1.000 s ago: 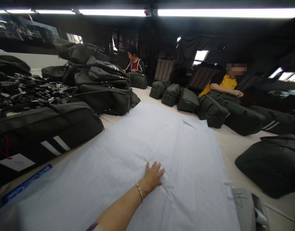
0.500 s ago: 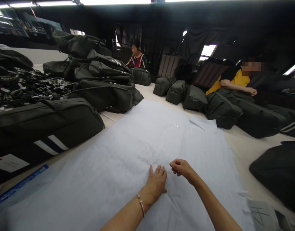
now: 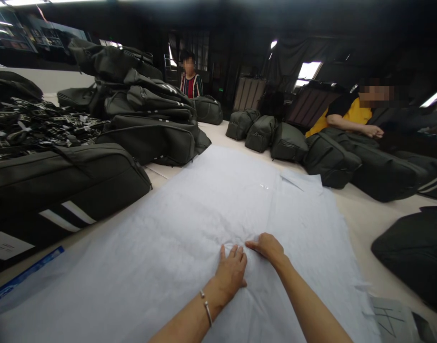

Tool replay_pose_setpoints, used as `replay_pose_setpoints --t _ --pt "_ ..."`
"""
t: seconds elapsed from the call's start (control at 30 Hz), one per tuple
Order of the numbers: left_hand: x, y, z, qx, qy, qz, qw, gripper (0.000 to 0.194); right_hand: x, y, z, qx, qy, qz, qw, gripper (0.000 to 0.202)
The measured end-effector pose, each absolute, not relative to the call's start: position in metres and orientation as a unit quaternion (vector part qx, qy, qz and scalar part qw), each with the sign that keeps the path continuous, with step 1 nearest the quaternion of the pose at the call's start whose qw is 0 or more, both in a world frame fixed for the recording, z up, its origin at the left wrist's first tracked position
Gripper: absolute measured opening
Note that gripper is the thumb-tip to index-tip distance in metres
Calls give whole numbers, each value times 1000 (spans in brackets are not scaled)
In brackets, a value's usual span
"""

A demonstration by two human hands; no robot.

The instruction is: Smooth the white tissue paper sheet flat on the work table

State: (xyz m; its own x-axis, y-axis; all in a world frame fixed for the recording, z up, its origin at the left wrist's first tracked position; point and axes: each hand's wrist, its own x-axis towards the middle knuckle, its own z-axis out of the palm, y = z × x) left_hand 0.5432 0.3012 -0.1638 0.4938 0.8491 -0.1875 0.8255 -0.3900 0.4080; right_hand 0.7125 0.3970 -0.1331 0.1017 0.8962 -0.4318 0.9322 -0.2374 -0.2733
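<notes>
A stack of thin, whitish plastic sheets covers the table before me, its surface puckered around my fingertips. My left hand rests flat on it with fingers spread, a metal bangle at the wrist. Just right of it, my right hand touches the sheet with one digit stretched toward the left fingertips. The other fingers of that hand are curled under, so what they hold, if anything, is hidden.
Dark bags lie in a heap at the back left. A striped dark bag sits left; several more bags line the right. Tangled straps lie behind the striped bag. A person in yellow works at right, another in stripes at the back.
My right hand has come down and left onto the sheet, from a raised pinch to one stretched digit. The left hand stays flat. The person in stripes has straightened up.
</notes>
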Motion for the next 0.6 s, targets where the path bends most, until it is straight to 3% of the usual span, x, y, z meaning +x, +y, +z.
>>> replay_pose_setpoints --t 0.2,0.33,0.47,0.6 --pt "543 301 -162 835 502 24 225 80 716 371 -129 747 641 -162 -66 56" --pt "543 301 -159 839 499 14 218 78 710 337 -167 616 762 -121 -160 56" --pt "542 297 -157 844 497 15 201 69 709 320 -209 539 814 -165 -142 59" --pt "539 294 -155 852 489 29 184 66 713 320 -201 575 785 -179 -143 63"
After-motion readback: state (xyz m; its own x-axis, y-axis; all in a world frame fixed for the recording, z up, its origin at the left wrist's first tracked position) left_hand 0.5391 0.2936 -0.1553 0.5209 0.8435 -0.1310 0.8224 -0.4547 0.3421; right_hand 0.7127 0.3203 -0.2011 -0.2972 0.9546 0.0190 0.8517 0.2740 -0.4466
